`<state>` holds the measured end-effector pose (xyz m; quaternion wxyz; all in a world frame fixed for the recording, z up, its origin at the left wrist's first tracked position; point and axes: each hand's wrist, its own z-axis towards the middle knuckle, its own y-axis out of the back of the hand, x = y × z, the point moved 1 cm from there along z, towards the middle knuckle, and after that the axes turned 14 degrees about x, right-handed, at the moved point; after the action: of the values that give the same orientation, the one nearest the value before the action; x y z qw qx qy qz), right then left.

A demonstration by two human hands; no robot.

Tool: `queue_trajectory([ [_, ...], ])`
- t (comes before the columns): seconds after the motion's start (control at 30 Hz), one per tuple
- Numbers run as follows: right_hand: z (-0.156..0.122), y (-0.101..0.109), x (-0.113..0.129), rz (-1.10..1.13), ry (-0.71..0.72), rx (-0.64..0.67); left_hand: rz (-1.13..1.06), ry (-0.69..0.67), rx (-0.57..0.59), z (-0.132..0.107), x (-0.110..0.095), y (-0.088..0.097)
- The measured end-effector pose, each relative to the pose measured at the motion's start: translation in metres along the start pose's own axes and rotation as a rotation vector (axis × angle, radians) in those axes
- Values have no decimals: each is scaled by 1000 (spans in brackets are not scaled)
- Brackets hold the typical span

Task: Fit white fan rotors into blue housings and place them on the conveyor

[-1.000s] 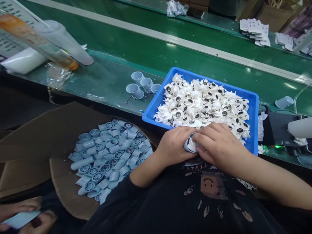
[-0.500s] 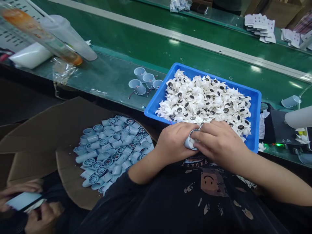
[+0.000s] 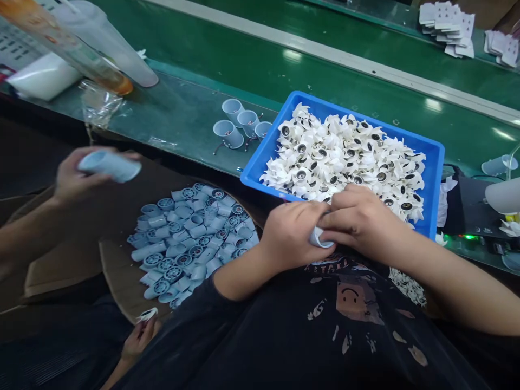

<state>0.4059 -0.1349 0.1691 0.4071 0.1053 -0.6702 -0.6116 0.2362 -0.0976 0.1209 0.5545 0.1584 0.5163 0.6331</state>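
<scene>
Left hand [image 3: 289, 234] & right hand [image 3: 359, 222] are both gripping one small pale-blue fan housing [image 3: 317, 237] between them, fingers curled tight round it, just above the lap and at the near edge of the blue tray [image 3: 430, 154]. Tray is sitting on the green bench [image 3: 179, 122], heaped w/ white impellers [image 3: 345, 157]. Left of it, a cardboard box [image 3: 117, 281] is holding a pile of pale-blue housings [image 3: 190, 244]. Three housings [image 3: 239, 127] are standing on the bench by the tray. A co-worker's hand [image 3: 77, 176] at left is gripping another blue housing [image 3: 109, 165]; co-worker's other hand [image 3: 140, 336] is showing low down, holding a small white piece.
</scene>
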Motion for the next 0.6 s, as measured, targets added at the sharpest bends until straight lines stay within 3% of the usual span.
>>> queue_trajectory([
  [0.17,3,-7,-3,-66,-1,30,-67,-40,207,4,2,1],
  [0.3,4,-12,-7,113,-115,-126,120,69,52,6,8,5],
  [0.33,3,-12,-8,156,-79,-119,79,56,93,6,8,6],
  [0.43,3,-11,-10,110,163,40,-212,-64,394,5,3,5],
  [0.47,3,-11,-11,70,216,55,-223,-57,415,5,1,6],
  [0.5,3,-12,-13,50,218,19,-165,-15,373,5,0,7],
  [0.6,3,-14,-18,163,50,-175,116,123,103,5,-1,11],
])
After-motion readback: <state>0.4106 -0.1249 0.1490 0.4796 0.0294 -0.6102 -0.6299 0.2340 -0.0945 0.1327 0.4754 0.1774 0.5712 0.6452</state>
